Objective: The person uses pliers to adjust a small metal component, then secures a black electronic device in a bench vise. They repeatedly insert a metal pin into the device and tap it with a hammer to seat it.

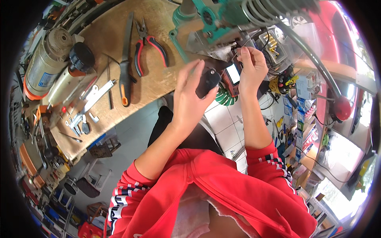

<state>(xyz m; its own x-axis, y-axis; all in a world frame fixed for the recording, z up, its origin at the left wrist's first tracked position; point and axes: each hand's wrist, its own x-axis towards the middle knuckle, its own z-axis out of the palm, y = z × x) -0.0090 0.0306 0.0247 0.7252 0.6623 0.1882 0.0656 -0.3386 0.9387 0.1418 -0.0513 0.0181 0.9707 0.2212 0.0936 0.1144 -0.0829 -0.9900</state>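
a: main thing first. where is it?

b: small black block (209,82), silver round spot near its upper end. held up in the air near the edge of the wooden worktop (107,35), in the left hand (188,91).

a: state of that hand?

b: clamped on the block, thumb on the near side, fingers on the far side.

a: and the right hand (253,71)?

b: raised beside it, thumb and forefinger tips close together. something thin pinched there? cannot tell, dark clutter behind. a reddish device (224,80) with a bright white screen (233,73) shows between the hands, close by the right one; cannot tell if held.

a: further out?

b: green machine (206,18) ahead, metal coil (258,12) at its top. long metal lever (311,55) runs rightward, ending in a red ball knob (342,108).

a: worktop, left part?

b: pliers (143,39), red-and-black handles spread, next to a file (125,65) with black-and-orange grip. farther left, a flat silver tool (96,98), then a silver cylinder (45,65).

a: below the hands?

b: green leaf shape (225,99), pale floor tiles (229,137). red sleeves (137,176) pushed up the forearms.
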